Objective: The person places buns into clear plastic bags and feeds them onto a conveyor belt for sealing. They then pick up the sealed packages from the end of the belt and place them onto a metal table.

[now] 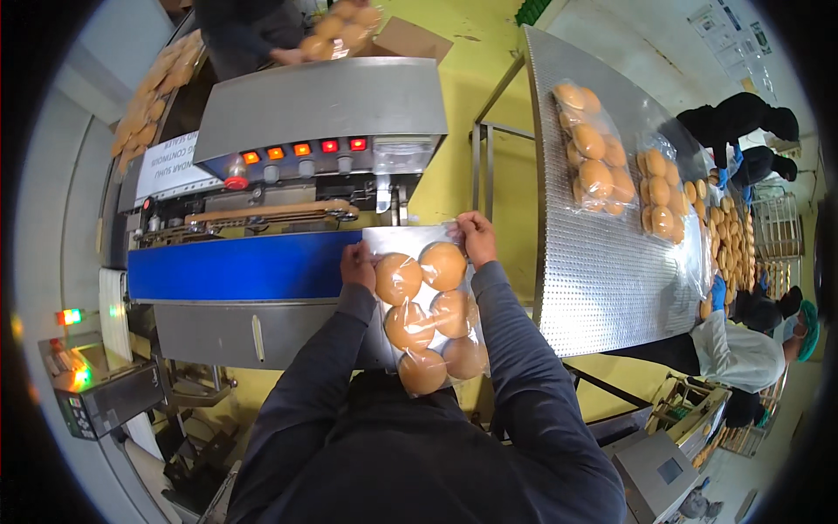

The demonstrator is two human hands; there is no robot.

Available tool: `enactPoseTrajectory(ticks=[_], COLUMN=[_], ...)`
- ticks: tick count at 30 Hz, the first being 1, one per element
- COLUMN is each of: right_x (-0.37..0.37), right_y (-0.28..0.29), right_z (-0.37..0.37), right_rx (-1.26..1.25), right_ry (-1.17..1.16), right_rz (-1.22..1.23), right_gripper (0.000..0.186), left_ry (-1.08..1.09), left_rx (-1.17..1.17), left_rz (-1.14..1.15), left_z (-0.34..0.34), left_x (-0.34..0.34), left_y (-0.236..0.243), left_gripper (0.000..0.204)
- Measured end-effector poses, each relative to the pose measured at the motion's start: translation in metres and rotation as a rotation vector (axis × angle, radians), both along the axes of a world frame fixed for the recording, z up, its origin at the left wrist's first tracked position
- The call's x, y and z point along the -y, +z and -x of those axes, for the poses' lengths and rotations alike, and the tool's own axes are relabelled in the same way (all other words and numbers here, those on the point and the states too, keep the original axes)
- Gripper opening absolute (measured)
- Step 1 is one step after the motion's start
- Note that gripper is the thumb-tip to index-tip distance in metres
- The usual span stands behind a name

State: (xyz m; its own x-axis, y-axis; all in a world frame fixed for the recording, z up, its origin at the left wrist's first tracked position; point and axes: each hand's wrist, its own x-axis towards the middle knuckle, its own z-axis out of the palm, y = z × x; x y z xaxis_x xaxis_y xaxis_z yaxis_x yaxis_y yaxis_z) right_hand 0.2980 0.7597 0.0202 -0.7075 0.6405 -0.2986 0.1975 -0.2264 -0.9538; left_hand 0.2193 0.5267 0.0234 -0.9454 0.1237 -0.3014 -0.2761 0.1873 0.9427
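Note:
A clear plastic bag of round golden buns [433, 320] lies in front of me at the right end of the blue conveyor belt [244, 267], its open-looking top edge turned away from me. My left hand [358, 267] is closed on the bag's upper left corner, close to the belt's end. The upper right corner is pinched between the fingers of my right hand [477, 239]. Just beyond the belt stands a steel sealing machine [323, 109] with a row of lit switches and a red knob [236, 175]. Whether the bag's top is sealed I cannot tell.
On the right, a dimpled steel table [585, 297] bears two bags of buns [594, 148] and many loose ones. Co-workers stand along its far side, one in a white coat [742, 354]. Behind the machine another person holds a bunch of bagged buns [342, 31]. A cardboard box [410, 39] sits there.

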Motion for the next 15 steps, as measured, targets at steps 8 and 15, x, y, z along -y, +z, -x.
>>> enactPoseTrajectory(ticks=[8, 15], right_x=[0.005, 0.010], right_y=[-0.013, -0.032], right_z=[0.009, 0.030], right_rx=[0.041, 0.050], right_ry=[-0.138, -0.287], right_rz=[0.029, -0.240], right_gripper=[0.014, 0.019], left_ry=[-0.005, 0.015], left_rx=[0.077, -0.306], left_rz=[0.042, 0.493], left_z=[0.012, 0.042], left_x=[-0.005, -0.027], left_y=[-0.007, 0.005], left_gripper=[0.016, 0.026])
